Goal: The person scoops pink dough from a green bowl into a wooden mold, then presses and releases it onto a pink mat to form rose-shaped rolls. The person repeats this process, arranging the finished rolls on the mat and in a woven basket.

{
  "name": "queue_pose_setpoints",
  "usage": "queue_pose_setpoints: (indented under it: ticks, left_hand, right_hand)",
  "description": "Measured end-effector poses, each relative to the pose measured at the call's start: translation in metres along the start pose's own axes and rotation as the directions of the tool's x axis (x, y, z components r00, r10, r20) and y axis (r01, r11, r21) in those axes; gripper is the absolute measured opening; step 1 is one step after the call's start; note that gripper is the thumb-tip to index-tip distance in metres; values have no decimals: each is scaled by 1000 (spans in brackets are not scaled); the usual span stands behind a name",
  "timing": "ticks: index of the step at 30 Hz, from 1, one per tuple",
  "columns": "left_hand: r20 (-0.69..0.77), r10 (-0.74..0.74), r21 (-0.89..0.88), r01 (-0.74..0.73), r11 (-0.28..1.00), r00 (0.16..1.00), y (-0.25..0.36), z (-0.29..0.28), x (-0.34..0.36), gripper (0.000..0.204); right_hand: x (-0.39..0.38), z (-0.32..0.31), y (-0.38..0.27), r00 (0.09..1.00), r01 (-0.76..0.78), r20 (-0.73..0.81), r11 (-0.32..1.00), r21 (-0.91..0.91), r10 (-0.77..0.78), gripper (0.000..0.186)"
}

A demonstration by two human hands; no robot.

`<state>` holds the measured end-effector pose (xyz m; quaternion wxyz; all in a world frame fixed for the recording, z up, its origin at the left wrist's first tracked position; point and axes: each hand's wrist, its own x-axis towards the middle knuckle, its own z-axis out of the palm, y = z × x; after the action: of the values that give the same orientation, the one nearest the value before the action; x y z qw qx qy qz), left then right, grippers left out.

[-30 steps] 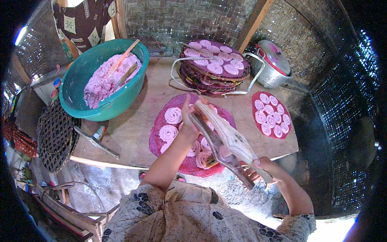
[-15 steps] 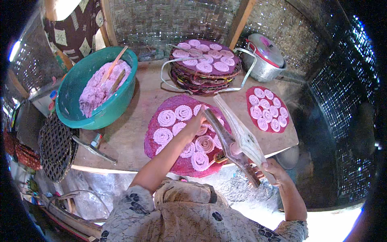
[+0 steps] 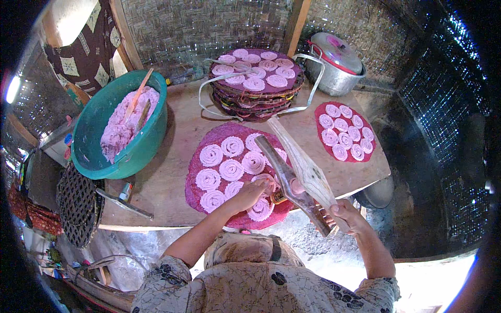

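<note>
A wooden hand press point(image 3: 313, 180) with two long levers, one pale and one dark, slants over the near right part of a round magenta mat point(image 3: 195, 161). My right hand point(image 3: 347, 216) is wrapped round the near ends of both levers. Between the levers shows a pinkish plunger, and a brass-coloured cylinder point(image 3: 278, 196) sticks out below. My left hand point(image 3: 255, 194) is low over the mat beside this cylinder, its fingers curled together; what they pinch, if anything, is hidden. Several pink coiled dough rosettes point(image 3: 231, 169) lie on the mat, some partly covered by the press.
A green basin point(image 3: 159, 122) of pink dough point(image 3: 117, 130) with wooden sticks stands at the left. Behind the mat is a stack of rosette-covered trays point(image 3: 255, 96). A smaller red mat point(image 3: 318, 117) with rosettes and a metal pot point(image 3: 334, 75) are at the right. A hammer-like tool point(image 3: 125, 203) lies near the left edge.
My left hand has come toward me, from near the far part of the dark lever to beside the cylinder. My right hand keeps hold of the levers. The view has shifted slightly.
</note>
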<state>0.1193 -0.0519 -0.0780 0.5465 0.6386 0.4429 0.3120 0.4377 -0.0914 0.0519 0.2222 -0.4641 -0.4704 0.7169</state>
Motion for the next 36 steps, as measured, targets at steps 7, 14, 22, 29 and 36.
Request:
queue_pose_setpoints:
  ticks: [7,14,22,29,36]
  left_hand:
    - [-31,118,328,-102,939,993,15,-10,-12,56]
    - [-158,293,641,-128,757,943,22,-11,-43,33]
    - [-37,346,898,-121,423,937,39,-4,-63,29]
    - [-119,528,930,-91,355,841,58,-16,-78,25]
    - [-302,445,800,-30,600,843,71,-24,-77,20]
  right_hand:
    - [5,7,-4,998,65,-10,998,-10,-65,76]
    - [-8,18,-23,994,105,-10,993,51,-104,76]
    - [-7,-4,6,987,123,-111,992,30,-119,76]
    - [-14,5,-3,984,153,-90,988,0,-152,80]
    - [4,14,-1,979,204,12,979,-16,-203,87]
